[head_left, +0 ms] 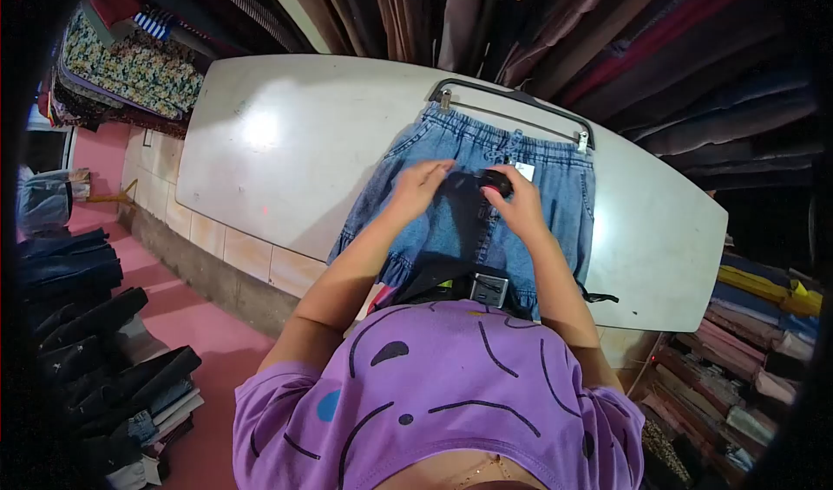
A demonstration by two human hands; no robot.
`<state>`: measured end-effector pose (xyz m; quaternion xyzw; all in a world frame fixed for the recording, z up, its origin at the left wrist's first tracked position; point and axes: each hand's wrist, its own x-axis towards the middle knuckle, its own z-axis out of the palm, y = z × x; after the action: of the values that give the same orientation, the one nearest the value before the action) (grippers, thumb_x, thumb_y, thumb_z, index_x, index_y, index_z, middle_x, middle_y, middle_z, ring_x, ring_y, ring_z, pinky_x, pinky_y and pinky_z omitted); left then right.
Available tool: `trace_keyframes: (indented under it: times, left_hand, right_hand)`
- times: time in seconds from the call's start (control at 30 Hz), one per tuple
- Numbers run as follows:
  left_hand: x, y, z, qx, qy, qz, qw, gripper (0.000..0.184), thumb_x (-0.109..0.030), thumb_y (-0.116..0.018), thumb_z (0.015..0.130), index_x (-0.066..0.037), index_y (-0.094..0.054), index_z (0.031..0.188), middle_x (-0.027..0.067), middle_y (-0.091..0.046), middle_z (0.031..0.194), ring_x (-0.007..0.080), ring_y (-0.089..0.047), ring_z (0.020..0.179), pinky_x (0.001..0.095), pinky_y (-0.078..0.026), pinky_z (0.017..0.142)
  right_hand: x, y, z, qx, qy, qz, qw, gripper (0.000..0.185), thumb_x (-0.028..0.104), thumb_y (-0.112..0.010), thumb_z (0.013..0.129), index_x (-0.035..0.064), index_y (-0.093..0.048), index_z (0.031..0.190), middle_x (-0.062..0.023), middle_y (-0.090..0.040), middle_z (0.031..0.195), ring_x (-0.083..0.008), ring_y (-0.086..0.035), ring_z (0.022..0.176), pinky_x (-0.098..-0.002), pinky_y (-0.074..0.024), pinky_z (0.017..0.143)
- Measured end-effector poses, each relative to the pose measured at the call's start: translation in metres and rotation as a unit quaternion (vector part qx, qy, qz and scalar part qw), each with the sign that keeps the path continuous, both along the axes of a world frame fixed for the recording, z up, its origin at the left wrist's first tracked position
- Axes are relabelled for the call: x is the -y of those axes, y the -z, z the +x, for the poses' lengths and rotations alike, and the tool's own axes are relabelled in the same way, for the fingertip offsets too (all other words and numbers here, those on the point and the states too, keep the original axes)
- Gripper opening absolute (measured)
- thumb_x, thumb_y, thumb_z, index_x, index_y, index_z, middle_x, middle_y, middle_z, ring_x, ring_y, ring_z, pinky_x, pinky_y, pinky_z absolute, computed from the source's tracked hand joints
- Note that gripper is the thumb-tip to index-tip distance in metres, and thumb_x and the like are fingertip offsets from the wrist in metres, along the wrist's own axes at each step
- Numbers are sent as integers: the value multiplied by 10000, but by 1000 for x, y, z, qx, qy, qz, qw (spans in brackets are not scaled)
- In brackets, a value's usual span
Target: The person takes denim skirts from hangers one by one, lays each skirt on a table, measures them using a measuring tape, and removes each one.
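Note:
Blue denim shorts (pixel 442 199) with an elastic waistband lie on a white table, clipped by the waist to a black hanger (pixel 512 98). Over the left part of the shorts is my left hand (pixel 420 186), its fingers stretched out and nothing visible in them. My right hand (pixel 519 202) is closed around a small round black object (pixel 495 182) above the middle of the shorts. Beside that hand, a white tag (pixel 524 171) hangs just below the waistband.
The white table (pixel 286 143) extends to both sides. Hanging garments (pixel 555 30) line the far side. Folded clothes (pixel 737 351) are stacked at the right, and dark folded garments (pixel 95 351) at the left. A black strap (pixel 599 297) lies near the table's front edge.

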<state>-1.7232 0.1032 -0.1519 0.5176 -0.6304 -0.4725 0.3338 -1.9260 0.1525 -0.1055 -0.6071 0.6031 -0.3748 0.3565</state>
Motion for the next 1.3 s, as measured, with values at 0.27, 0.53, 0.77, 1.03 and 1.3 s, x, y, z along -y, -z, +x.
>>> trace_keyframes:
  times: [0.27,0.53,0.77,1.03,1.3]
  left_hand:
    - [21,-3,-2,-185,-75,301,933,141,-142,-633,841,-28,-666,916,-1,-630,796,73,-552,689,220,-448,611]
    - [59,28,12,168,-200,-96,961,73,-47,-653,765,-6,-646,824,121,-620,744,206,-605,641,288,-467,599]
    - [60,40,9,197,-219,-148,944,69,-86,-677,746,-42,-659,796,93,-606,809,232,-590,650,325,-477,613]
    - [32,25,23,415,-61,-302,856,378,-273,-638,777,-174,-600,1140,113,-510,1200,307,-438,1138,480,-348,908]
    - [28,38,28,437,-44,-252,862,454,-350,-589,804,-205,-531,1231,153,-401,1329,350,-344,1239,595,-245,978]
  right_hand:
    - [43,15,35,-121,-65,-57,989,262,97,-675,714,85,-574,956,-96,-613,903,-304,-617,784,-375,-500,661]
    - [61,44,42,-259,-38,-29,965,260,129,-673,725,96,-537,944,-98,-590,854,-307,-628,721,-376,-524,608]
    - [62,51,43,-263,-39,-13,964,264,131,-670,728,94,-542,955,-100,-589,873,-309,-627,718,-383,-522,608]
    - [59,56,44,-258,-28,-39,965,280,131,-681,720,96,-533,955,-89,-578,876,-287,-633,714,-372,-528,596]
    - [58,52,45,-266,-24,-12,964,246,163,-656,755,97,-541,962,-89,-586,892,-305,-633,690,-386,-527,583]
